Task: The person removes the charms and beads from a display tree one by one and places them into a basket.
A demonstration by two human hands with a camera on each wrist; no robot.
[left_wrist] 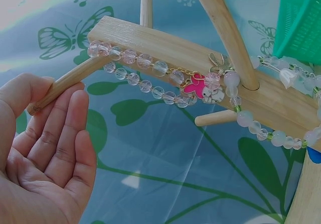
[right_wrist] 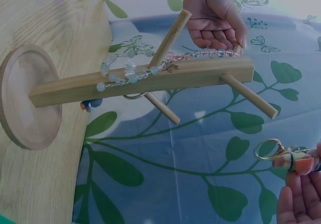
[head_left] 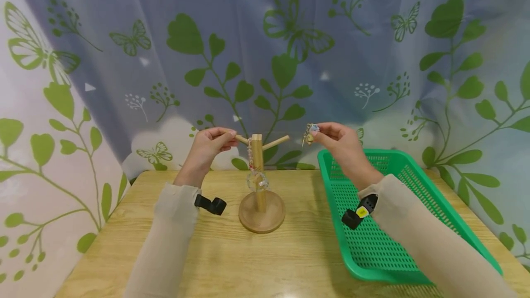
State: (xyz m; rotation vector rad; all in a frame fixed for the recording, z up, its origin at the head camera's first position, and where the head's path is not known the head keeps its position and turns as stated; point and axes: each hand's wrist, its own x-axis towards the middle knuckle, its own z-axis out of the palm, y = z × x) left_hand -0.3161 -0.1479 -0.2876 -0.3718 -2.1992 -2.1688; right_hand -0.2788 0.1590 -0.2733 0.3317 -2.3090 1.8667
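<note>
A wooden peg stand [head_left: 257,155] with a round base stands on the table. My left hand [head_left: 212,147] pinches the tip of its upper left peg [left_wrist: 70,82] between thumb and fingers. A pink and clear bead bracelet [left_wrist: 144,62] with a pink character charm hangs from that peg. Lower on the stand hangs a pale bead bracelet [left_wrist: 278,137]. Right of the stand, apart from it, my right hand [head_left: 340,144] pinches a keychain [right_wrist: 297,161] with a gold ring and a small figure. The upper right peg [right_wrist: 251,96] is bare.
A green plastic basket [head_left: 348,266] sits on the wooden table [head_left: 198,256] at the right, beneath my right forearm. Behind the post, a small blue item [right_wrist: 92,104] is partly hidden. A leaf-patterned curtain [head_left: 248,22] hangs behind the table.
</note>
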